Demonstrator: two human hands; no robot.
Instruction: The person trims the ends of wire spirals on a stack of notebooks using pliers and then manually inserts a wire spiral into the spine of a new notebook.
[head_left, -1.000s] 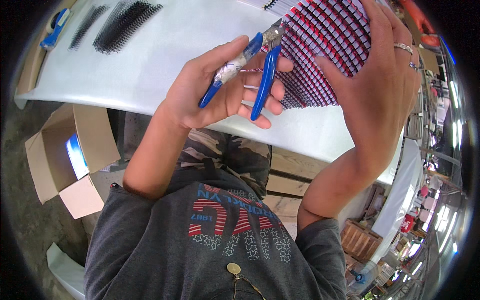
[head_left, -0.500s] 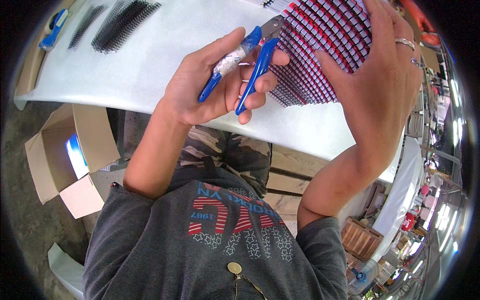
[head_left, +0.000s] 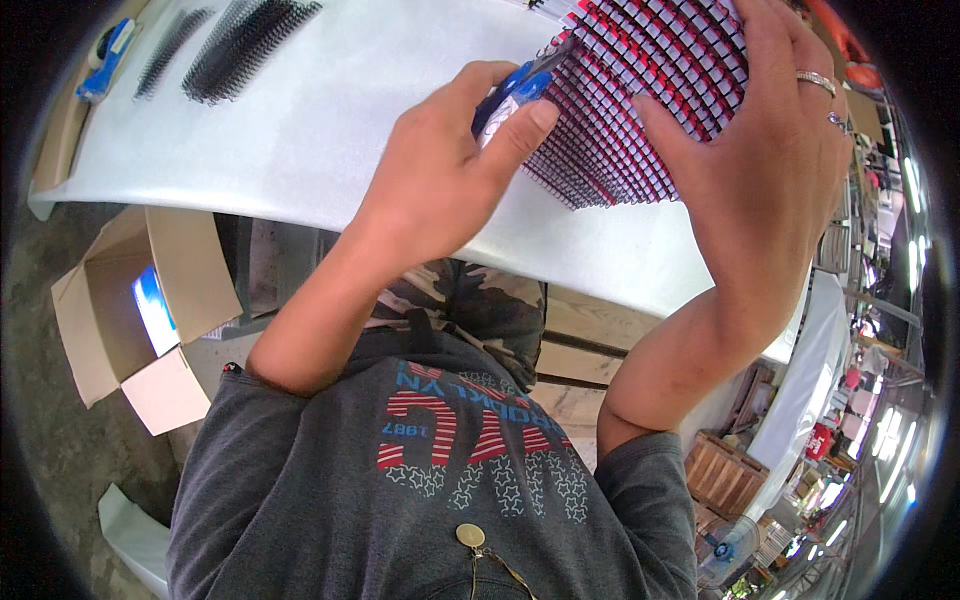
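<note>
— White covering on our table [head_left: 300, 130] fills the upper left of the view, with 2 bundles of black wire coils [head_left: 250, 50] lying on it. What changes for us here?

— Our left hand [head_left: 430, 170], first. Compared with 0.5 s ago it is turned over: we see its back instead of its palm, and the fingers are wrapped round the blue-handled cutters [head_left: 525, 88], whose handles no longer show splayed apart. The metal tip sits at the left edge of the wire-looped stack [head_left: 625, 110].

— So what does that mean for the work?

— We judge that the tool is now being used at that edge, not waiting. Whether the blades bite a wire, we cannot tell.

— And the stack itself?

— It is at the top of our view, over the table, between our hands. Our right hand [head_left: 765, 150], with 2 rings, stays put, grasping its right side: thumb on the black and red loops, other fingers round the edge. Their tips are hidden.

— Containers, again from the left?

— 1 cardboard box [head_left: 195, 265] stands below the table edge, flaps spread, with a blue-and-white item [head_left: 153, 310] inside. Far right, we have 1 wooden crate [head_left: 722, 475]; its contents we cannot make out.
</note>
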